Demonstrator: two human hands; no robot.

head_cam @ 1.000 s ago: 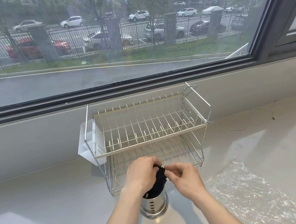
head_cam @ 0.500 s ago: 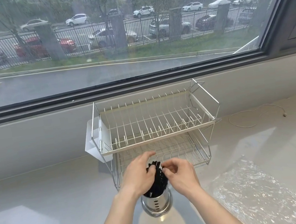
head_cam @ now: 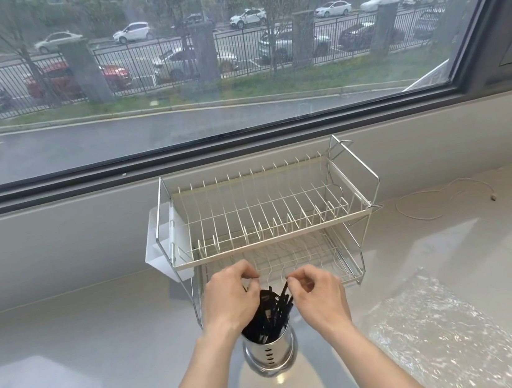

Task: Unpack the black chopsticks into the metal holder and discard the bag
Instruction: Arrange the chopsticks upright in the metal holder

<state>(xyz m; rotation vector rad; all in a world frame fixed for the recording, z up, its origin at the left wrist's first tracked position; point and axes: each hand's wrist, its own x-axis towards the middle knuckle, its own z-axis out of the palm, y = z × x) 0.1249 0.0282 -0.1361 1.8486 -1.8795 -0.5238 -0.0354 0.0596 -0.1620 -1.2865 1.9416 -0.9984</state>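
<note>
Black chopsticks (head_cam: pixel 269 317) stand fanned, tips up, inside the metal holder (head_cam: pixel 270 353), a perforated steel cup on the pale countertop (head_cam: pixel 73 348), just in front of the two-tier wire dish rack (head_cam: pixel 267 218). I read the unpacking as largely done: the sticks look loose and splayed, not bundled, and I cannot make out any wrapper around them. My left hand (head_cam: pixel 229 301) curls over the left side of the bundle, thumb and forefinger pinched near the stick tops; whether they grip a stick, a scrap of clear film or nothing, I cannot tell. My right hand (head_cam: pixel 319 299) hovers at the right side, its thumb and forefinger closed in a fine pinch that seems to meet the tip of one stick leaning outward; the contact is too small to confirm. To the right, a crinkled sheet of clear plastic (head_cam: pixel 444 325) lies on the countertop, well apart from the holder; it may be the bag, though I cannot be sure. If so, what remains is settling the sticks and discarding that plastic. A white plastic caddy (head_cam: pixel 160 245) hangs on the rack's left end, and a thin white cable (head_cam: pixel 437 199) trails by the wall.
</note>
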